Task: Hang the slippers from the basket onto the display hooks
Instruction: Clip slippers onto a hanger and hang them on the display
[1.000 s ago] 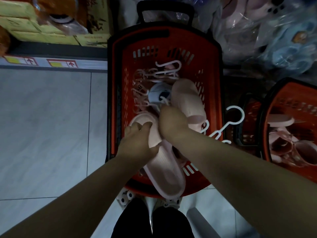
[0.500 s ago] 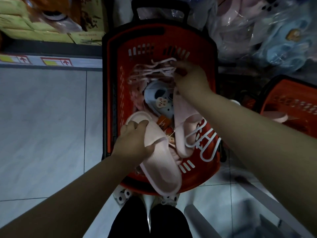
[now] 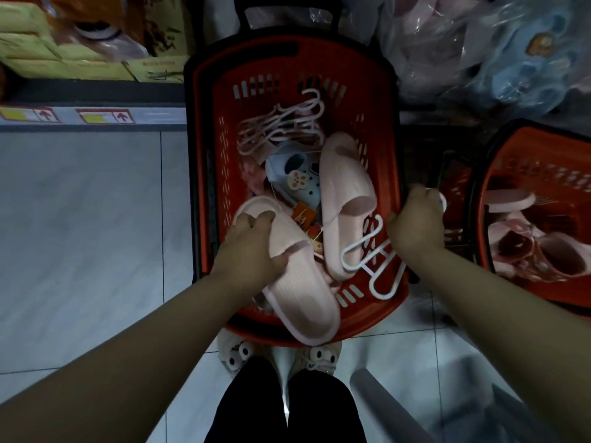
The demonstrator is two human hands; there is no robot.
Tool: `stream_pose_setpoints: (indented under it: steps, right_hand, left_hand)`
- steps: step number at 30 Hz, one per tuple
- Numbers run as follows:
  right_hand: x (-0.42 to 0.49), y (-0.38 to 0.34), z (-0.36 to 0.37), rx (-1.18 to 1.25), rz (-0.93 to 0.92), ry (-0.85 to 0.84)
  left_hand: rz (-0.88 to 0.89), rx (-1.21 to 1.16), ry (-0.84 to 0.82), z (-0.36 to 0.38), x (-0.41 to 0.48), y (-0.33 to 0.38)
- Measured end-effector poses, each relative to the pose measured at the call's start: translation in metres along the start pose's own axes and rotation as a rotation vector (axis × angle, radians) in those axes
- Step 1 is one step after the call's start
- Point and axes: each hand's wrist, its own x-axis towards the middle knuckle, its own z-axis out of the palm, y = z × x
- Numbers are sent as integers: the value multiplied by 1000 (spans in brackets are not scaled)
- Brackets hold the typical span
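Observation:
A red basket (image 3: 211, 174) stands on the floor below me. My left hand (image 3: 256, 251) grips a pink slipper (image 3: 303, 298) by its strap, over the basket's near edge. The matching pink slipper (image 3: 342, 187) lies inside the basket, joined to the first by a thin string. My right hand (image 3: 415, 225) holds a white plastic hanger (image 3: 374, 260) at the basket's right rim. A blue slipper (image 3: 294, 174) with a cartoon charm and a heap of pink hangers (image 3: 281, 123) lie deeper inside. No display hooks are in view.
A second red basket (image 3: 537, 167) with pink slippers stands to the right. Bagged slippers (image 3: 511, 49) pile up at the back right. Yellow boxes (image 3: 64, 59) sit on a low shelf at the back left. Grey floor tiles (image 3: 80, 235) lie to the left.
My right hand has pulled back from the pink hangers at the far end to the basket's right rim, now holding the white hanger. My left hand keeps its grip on the slipper.

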Motion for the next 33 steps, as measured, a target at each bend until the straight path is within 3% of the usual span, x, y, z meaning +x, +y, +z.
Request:
stream_pose_setpoints:
  steps: [5,10,19,23,33]
  right_hand:
    - [-25,-12,-14,130,-386,70]
    - [-48,-51,-9,241,-535,4]
    - [-32,-94,34,43,-824,-113]
    - [-31,-103,33,-66,-1023,-112]
    - [-35,-89,43,-111,-949,-133]
  left_hand:
    - [8,-14,15,-5,-3,0]
    - [56,-1,28,-9,-2,-3]
    - [235,36,132,-15,4,-4]
    - [181,42,269,-18,7,-9]
    - [131,11,275,-12,8,-8]
